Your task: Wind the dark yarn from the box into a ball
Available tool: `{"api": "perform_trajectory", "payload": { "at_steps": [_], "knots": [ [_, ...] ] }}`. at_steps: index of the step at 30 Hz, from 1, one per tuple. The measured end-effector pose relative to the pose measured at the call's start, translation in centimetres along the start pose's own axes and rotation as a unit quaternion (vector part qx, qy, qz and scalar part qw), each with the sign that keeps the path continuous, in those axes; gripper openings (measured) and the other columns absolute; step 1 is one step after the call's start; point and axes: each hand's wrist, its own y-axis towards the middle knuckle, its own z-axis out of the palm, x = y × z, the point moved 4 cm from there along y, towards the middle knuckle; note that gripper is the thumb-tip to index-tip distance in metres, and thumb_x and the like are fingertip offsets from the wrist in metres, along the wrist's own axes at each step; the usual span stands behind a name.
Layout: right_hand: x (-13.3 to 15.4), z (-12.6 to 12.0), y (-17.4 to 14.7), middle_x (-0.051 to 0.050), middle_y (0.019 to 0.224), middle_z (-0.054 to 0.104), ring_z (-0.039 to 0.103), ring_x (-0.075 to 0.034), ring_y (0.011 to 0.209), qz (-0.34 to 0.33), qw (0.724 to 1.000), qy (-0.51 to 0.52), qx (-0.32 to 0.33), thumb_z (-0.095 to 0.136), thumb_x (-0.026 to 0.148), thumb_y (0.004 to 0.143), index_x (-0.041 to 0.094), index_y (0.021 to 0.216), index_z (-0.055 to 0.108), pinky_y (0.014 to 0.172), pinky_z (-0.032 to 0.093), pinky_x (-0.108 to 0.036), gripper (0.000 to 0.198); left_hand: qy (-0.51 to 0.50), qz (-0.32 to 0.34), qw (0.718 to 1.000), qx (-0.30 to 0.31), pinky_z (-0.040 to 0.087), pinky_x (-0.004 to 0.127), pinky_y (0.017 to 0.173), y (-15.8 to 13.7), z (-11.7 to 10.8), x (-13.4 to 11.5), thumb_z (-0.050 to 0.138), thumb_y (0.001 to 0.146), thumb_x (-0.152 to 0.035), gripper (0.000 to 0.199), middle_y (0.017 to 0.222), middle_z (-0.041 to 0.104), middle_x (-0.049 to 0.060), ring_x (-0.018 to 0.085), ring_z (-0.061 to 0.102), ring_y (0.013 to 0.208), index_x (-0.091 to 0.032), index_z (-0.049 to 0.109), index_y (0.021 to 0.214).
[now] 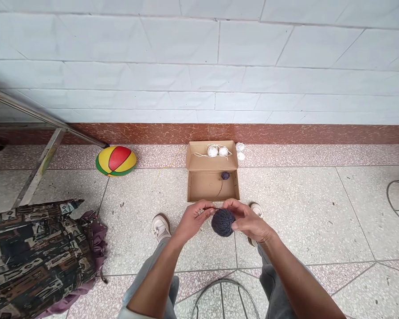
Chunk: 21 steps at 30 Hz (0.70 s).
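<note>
A dark grey-blue ball of yarn is gripped in my right hand, with the thumb on its near right side and the fingers at its top. Just left of the ball, my left hand is closed, thumb and forefinger pinching a short length of the yarn near the ball's top. Beyond both hands lies an open cardboard box on the floor. Inside its base is a small dark ball of yarn with a loose tail. Two white yarn balls with loose strands rest in the raised lid.
Beside the lid on the right are more white yarn balls. A colourful ball lies by a metal frame leg at left. A patterned bag fills the lower left. A round metal rack is between my legs; the tiled wall stands behind.
</note>
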Motion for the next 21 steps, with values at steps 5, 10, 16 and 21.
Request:
{"api": "perform_trajectory", "payload": {
  "at_steps": [5, 10, 16, 21],
  "knots": [
    [1.0, -1.6, 0.2, -0.004, 0.099, 0.067, 0.064, -0.020, 0.083, -0.104, 0.987, 0.065, -0.105, 0.088, 0.046, 0.057, 0.027, 0.112, 0.061, 0.075, 0.054, -0.035, 0.063, -0.004, -0.008, 0.998, 0.055, 0.050, 0.027, 0.071, -0.3, 0.9, 0.4, 0.054, 0.089, -0.048, 0.038, 0.083, 0.070, 0.006, 0.017, 0.063, 0.075, -0.015, 0.071, 0.096],
    [1.6, -3.6, 0.5, -0.003, 0.099, 0.065, 0.064, -0.020, 0.090, -0.227, 0.938, -0.044, -0.257, 0.084, 0.045, 0.066, 0.026, 0.103, 0.058, 0.084, 0.056, -0.038, 0.049, 0.002, -0.025, 0.991, 0.132, 0.050, 0.026, 0.069, -0.7, 1.9, -0.1, 0.056, 0.090, -0.045, 0.035, 0.082, 0.071, 0.005, 0.015, 0.062, 0.070, -0.015, 0.072, 0.096],
    [0.5, -3.9, 0.7, -0.008, 0.113, 0.057, 0.060, -0.026, 0.105, -0.241, 0.843, -0.367, -0.311, 0.079, 0.036, 0.072, 0.026, 0.109, 0.059, 0.085, 0.057, -0.043, 0.043, 0.051, 0.026, 0.985, 0.165, 0.046, 0.024, 0.070, -1.1, 2.2, -1.2, 0.059, 0.090, -0.040, 0.029, 0.078, 0.070, 0.004, 0.014, 0.062, 0.074, -0.015, 0.072, 0.081],
    [-0.6, -3.4, 1.2, -0.008, 0.111, 0.059, 0.061, -0.025, 0.102, -0.122, 0.888, -0.395, -0.201, 0.075, 0.022, 0.069, 0.024, 0.109, 0.062, 0.087, 0.054, -0.044, 0.042, 0.022, 0.034, 0.996, 0.083, 0.044, 0.023, 0.066, -1.2, 0.6, -1.3, 0.055, 0.090, -0.040, 0.033, 0.069, 0.064, 0.002, 0.013, 0.057, 0.067, -0.015, 0.066, 0.072]
  ]
}}
